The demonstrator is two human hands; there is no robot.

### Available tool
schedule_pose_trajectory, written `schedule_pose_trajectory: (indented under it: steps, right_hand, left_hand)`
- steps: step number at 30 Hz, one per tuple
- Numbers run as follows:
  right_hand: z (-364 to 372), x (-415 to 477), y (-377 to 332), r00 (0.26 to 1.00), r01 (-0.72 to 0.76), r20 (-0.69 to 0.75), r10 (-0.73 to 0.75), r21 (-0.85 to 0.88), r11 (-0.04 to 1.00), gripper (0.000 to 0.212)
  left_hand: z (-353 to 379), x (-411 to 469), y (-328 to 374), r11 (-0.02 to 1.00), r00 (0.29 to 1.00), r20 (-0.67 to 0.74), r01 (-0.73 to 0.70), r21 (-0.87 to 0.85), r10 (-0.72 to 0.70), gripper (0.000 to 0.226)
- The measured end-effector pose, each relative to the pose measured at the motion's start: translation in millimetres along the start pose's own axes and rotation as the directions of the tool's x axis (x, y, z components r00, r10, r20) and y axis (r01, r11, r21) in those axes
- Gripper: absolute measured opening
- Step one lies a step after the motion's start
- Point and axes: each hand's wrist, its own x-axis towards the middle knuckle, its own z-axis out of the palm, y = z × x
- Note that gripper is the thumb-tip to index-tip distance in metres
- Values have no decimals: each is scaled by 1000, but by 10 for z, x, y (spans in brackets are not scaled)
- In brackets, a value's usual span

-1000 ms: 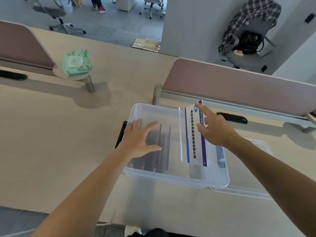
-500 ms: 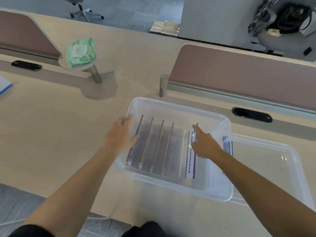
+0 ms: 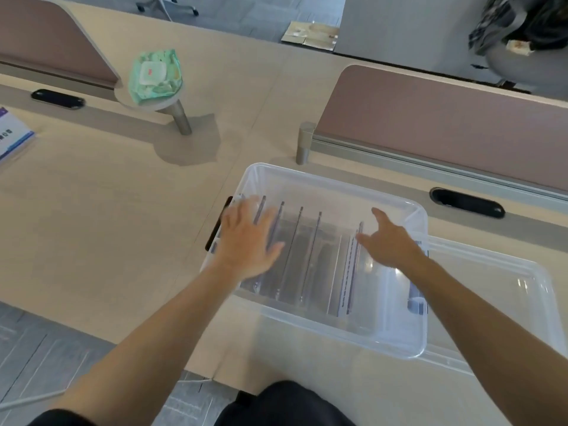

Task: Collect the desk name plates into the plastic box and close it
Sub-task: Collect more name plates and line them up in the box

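Starting from the name plates (image 3: 299, 250): stood on edge, side by side in a row, inside the plastic box (image 3: 344, 330) on the bench (image 3: 107, 210), long axes running from the near wall to the far wall. Rightmost of the row, the printed plate (image 3: 349, 272), just left of the right hand (image 3: 392, 245).

Hovering over the box's left end, the left hand (image 3: 246, 244), fingers (image 3: 256, 206) straight and spread wide, gripping nothing; cannot tell whether brushing the plate tops. Over the right end, right-hand fingers loosely spread, likewise holding nothing.

Lying flat just right of the box, the lid (image 3: 507, 287), against or tucked under the right wall, hard to say which, and plainly nearer the right hand.

Out at the far left edge of view, well apart from the box, a stray plate (image 3: 13, 135) on the bench, cut off by the frame, off to the left of the left hand.

Judging from that: not ready to shut. Probably a long leftward reach with the left hand for the stray, then the lid drawn over from the right.
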Motion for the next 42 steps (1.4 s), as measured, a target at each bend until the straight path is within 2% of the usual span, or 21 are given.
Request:
schedule_pose_trajectory:
  steps: [1,3,4,6,9,13,17,21,28,32,34,36,39,42]
  right_hand:
    - [-91,60,21,1000,-15,-3,15,-6,1000,70]
    - [-229,152,33,997,15,79,-7,-106,994,68]
    - [-262,197,40,991,45,130,-23,-164,985,68]
    - [-266,248,37,980,77,192,-42,-176,981,58]
    - [-218,294,58,970,123,229,-82,-168,978,52]
    - [-96,402,74,977,123,184,-107,-75,990,44]
    - [-45,473,99,978,54,191,-87,167,984,35]
    - [-2,492,123,977,-52,211,-40,414,909,27]
    - [105,433,44,975,-83,217,-46,549,832,25]
    - [131,394,37,975,-82,218,-49,555,828,35]
    - [86,331,46,968,-90,247,-44,505,859,53]
    - [43,226,76,926,-132,373,-57,462,877,82]
    - [92,71,124,825,-203,558,-91,443,873,119]
    - [161,-22,102,815,-220,573,-90,449,866,123]
  left_hand:
    - [-8,-33,187,993,994,39,-103,-54,106,72]
    - [25,-85,585,946,939,172,-266,-186,298,72]
    - [54,-99,767,921,903,227,-312,-235,364,74]
    - [162,-121,1020,893,856,289,-353,-280,429,80]
    - [332,-118,1217,883,815,350,-392,-257,463,82]
    - [420,-56,1292,864,782,369,-453,-219,503,74]
    - [425,-46,1315,869,788,365,-444,-219,496,69]
    - [397,-85,1200,873,801,353,-413,-258,483,67]
    - [366,-96,1008,896,818,378,-348,-275,434,67]
    - [352,-87,916,883,839,328,-327,-336,435,62]
    - [259,-44,763,901,878,293,-278,-333,379,60]
    - [147,9,493,932,935,227,-199,-303,274,59]
    - [108,69,-25,986,988,16,-152,-65,153,50]
    - [103,95,-317,994,1000,11,-8,107,7,51]
